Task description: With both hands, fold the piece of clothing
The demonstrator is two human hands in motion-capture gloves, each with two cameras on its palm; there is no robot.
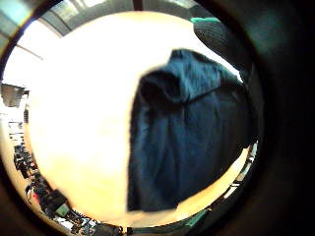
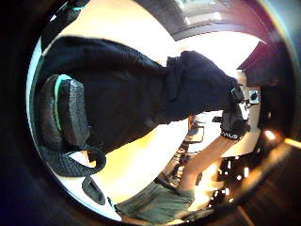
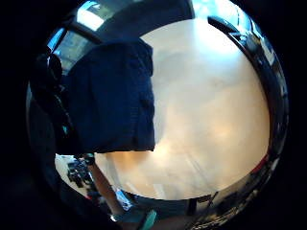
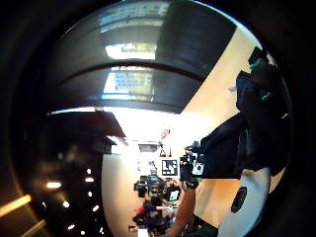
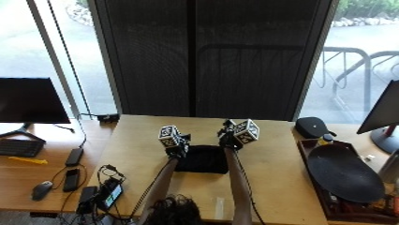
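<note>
Black garment point(image 5: 201, 159) mid-table point(image 5: 280, 164), far corners pinched in left hand point(image 5: 177, 146) and right hand point(image 5: 228, 140) fingers, bare wood all around

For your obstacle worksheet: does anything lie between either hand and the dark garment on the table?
Nothing visible does. Both the left hand and right hand are already at the dark garment, at its far corners on the wooden table.

The piece of clothing point(image 5: 202, 159) is soft dark cloth, matt, with small wrinkles. The table point(image 5: 274, 159) under it looks like smooth light wood with a soft shine. The big oval tray point(image 5: 344, 174) at the side looks black and matt.
</note>
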